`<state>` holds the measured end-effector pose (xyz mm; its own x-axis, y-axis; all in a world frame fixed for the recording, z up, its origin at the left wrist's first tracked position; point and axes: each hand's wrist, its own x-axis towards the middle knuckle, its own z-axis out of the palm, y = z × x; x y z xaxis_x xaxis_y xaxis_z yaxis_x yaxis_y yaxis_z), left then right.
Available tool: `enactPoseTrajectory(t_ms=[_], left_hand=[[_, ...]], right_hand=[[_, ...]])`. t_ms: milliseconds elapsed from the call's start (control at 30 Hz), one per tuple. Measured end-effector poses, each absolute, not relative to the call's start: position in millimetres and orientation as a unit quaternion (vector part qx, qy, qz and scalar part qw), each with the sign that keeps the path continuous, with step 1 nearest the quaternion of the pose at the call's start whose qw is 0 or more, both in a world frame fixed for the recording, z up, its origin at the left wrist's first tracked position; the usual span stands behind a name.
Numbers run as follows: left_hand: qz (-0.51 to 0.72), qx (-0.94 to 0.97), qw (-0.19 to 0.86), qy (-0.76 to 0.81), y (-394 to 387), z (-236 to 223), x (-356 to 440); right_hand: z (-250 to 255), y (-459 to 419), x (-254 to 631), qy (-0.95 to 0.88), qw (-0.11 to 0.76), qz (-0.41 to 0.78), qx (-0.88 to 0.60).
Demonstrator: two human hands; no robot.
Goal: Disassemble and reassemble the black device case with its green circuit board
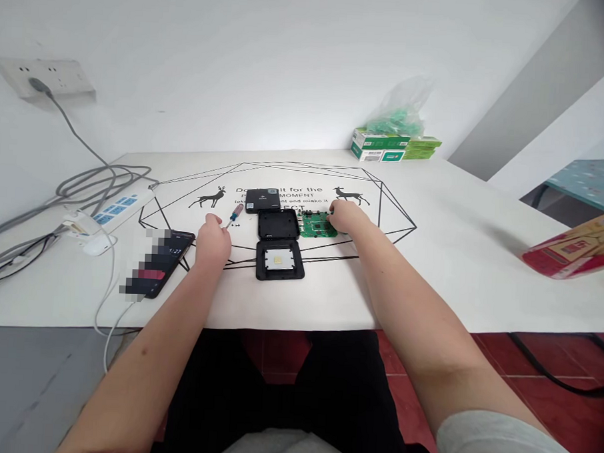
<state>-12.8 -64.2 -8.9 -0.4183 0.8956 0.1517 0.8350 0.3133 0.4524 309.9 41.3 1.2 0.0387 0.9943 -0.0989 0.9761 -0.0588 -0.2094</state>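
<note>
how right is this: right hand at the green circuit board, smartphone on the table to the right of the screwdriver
Not quite: the head view shows the smartphone on the table to the left of the screwdriver. The right hand is at the green circuit board.

Head-worn view, forward and down

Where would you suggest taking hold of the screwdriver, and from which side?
Pinch the screwdriver handle, probably best from above and across its sides: it is the thickest part and points away, while the thin shaft runs to the left hand.
</note>
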Motion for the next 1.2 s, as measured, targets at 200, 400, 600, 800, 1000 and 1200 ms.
enactPoseTrajectory(t_ms=[200, 400, 600, 800, 1000, 1200], left_hand=[[0.174, 0.553, 0.05, 0.813, -63.2, -11.6, -13.3], [0.135, 0.593, 0.039, 0.793, -62.0, -13.2, -12.6], [0.133, 0.608, 0.054, 0.781, -63.6, -10.2, -8.7], [0.121, 0.564, 0.04, 0.816, -62.4, -7.2, -7.9], [0.128, 0.561, 0.036, 0.817, -63.3, -7.5, -11.5], [0.128, 0.542, 0.034, 0.83, -67.3, -3.5, -10.1]], right_hand=[[1.5, 41.3, 309.0, -0.689, 0.043, 0.111, -0.715], [0.4, 42.4, 309.3, -0.691, 0.04, 0.108, -0.713], [-0.4, 43.8, 309.5, -0.694, 0.038, 0.11, -0.711], [-0.9, 44.8, 310.2, -0.694, 0.034, 0.111, -0.71], [1.1, 43.0, 309.2, -0.694, 0.031, 0.111, -0.711], [9.2, 35.3, 307.1, -0.682, 0.015, 0.108, -0.723]])
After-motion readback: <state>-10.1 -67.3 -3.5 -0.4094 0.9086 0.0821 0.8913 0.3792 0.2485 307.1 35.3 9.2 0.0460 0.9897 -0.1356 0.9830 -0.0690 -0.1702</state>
